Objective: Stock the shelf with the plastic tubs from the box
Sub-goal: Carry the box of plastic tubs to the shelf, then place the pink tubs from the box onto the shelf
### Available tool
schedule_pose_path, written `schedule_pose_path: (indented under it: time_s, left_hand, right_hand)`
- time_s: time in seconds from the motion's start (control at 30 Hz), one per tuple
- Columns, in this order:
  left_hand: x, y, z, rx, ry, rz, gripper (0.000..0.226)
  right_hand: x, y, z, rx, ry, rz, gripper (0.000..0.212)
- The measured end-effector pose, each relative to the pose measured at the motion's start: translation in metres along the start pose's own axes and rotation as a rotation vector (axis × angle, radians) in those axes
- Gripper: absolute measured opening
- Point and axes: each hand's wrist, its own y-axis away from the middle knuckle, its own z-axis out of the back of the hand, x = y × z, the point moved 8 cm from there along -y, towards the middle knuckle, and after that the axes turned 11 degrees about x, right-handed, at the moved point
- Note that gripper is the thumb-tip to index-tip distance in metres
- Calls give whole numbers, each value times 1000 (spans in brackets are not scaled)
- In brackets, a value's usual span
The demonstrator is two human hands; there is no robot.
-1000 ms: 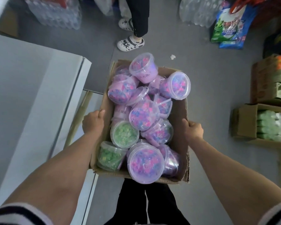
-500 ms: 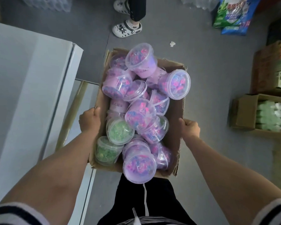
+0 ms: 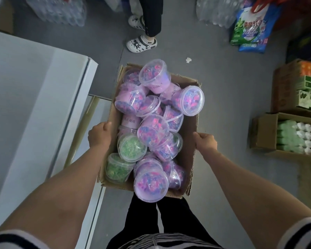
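Barely changed: the box (image 3: 192, 121) hangs in the same two-handed hold as a second ago, with no tub lifted out; only the view has swung a little
Meaning: stocking seems not yet begun; the load is still being carried or lined up
Left hand (image 3: 100, 135): fingers curled tight on the box's left rim, arm stretched forward and down
Right hand (image 3: 206, 143): fingers curled on the right rim, arm likewise stretched
Plastic tubs (image 3: 153, 130): heaped between the two sets of fingers, the green tubs (image 3: 131, 150) just inside the left ones
White shelf unit (image 3: 34, 105): just outside the left fingers
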Motion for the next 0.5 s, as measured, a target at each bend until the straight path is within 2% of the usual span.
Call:
schedule_pose_path:
  time_s: [0.27,0.43,0.5]
  left_hand:
    - [-17,49,14,46,166,14,48]
    - [-26,106,-7,165,277,36,43]
    - [-19,129,-25,202,333,55,48]
  right_hand:
    - [42,30,12,59,16,164,33]
    - [69,38,-17,318,2,292,26]
    - [74,36,-30,420,-6,309,31]
